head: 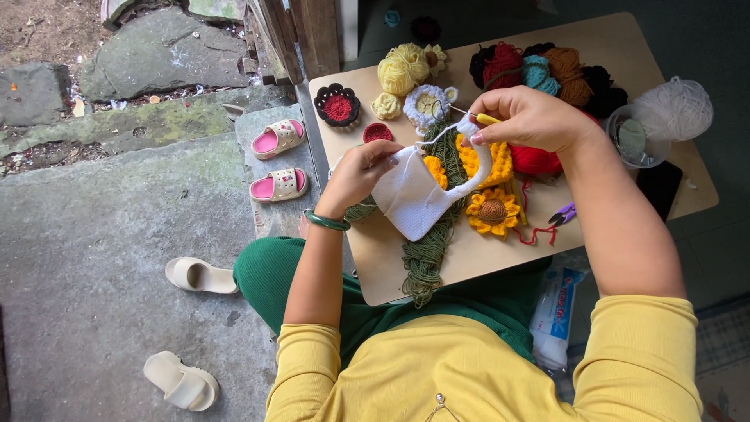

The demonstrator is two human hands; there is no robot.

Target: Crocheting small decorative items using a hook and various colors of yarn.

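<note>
We log a white crochet piece (412, 199) at the middle of a tan board (484, 258) that lies across the lap, and we count both hands on it. Our left hand (355, 176) pinches the left edge of the piece, fingers clenched on the fabric, a green bangle (326, 223) on the wrist. Our right hand (531, 117) is closed on a yellow-handled hook (486, 119) at the piece's far right corner, where a white strand (441, 133) runs to the left. Under the piece lies a green yarn strip (426, 262) that reaches the board's near edge. Just right of the piece we note yellow flowers (492, 211), one with a brown centre, and a red ball (535, 160) partly hidden by the right hand. Small purple snips (564, 215) lie near the right edge beside a red thread (535, 234). At the far side we list a yellow ball (400, 70), a black-and-red flower (337, 105), a small red disc (377, 132), a white round with a pale centre (427, 103), and a heap of dark, red, teal and brown yarn (547, 70). A clear cup (634, 141) and loose white yarn (676, 109) sit at the far right. On the stone to the left stand pink sandals (279, 160) and cream slides (191, 328). A plastic packet (556, 312) rests by the right knee.
</note>
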